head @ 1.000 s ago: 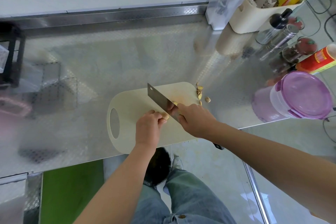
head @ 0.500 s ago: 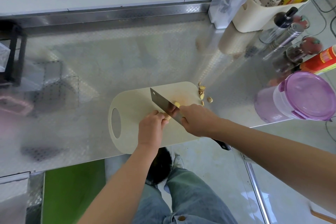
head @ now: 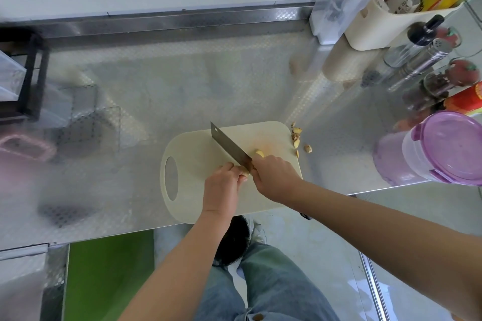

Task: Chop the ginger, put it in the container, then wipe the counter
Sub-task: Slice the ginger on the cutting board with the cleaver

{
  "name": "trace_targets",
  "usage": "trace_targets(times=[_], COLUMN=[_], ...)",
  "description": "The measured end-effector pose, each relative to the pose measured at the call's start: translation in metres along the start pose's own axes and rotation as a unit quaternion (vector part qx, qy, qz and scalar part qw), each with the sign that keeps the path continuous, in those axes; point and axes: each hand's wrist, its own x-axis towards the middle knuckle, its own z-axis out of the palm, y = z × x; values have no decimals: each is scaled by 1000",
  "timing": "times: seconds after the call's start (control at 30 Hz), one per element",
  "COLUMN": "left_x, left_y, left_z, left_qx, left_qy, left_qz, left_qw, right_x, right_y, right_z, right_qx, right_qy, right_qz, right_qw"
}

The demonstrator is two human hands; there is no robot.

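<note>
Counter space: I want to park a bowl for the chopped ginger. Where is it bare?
The widest bare stretch lies behind the cutting board, up to the back rail, between the black rack and the cream caddy. A smaller patch sits between the ginger scraps and the purple-lidded container. The right edge is crowded with bottles.

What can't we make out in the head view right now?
Head view:
- ginger under the cut: mostly hidden by left hand and cleaver.
- cleaver handle: mostly covered by right hand.
- purple-lidded container: cut off by right edge; contents unseen.
- pink object at left edge: blurred.
</note>
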Motion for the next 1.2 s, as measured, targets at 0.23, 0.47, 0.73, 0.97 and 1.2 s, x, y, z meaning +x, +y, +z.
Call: trace_targets(times=[0.23,0.47,0.73,0.97,1.2], left_x=[2,0,0,0,1], left_y=[1,0,-2,-3,-3], left_z=[-2,0,2,3,1], left_qx=[11,14,16,19,26], left_qy=[-11,6,10,15,21], left_qz=[-24,-5,12,19,17], left_qw=[1000,1000,1000,1000,999], right_x=[-4,-19,-1,-1,5], right_y=[2,16,6,9,9], right_z=[1,12,21,30,24], right_qx=[-11,-25,-32,-26,-16], right_qy=[11,0,17,31,24], right_qz=[-23,-15,-16,-15,-27], right_qw=[1000,1000,999,999,999])
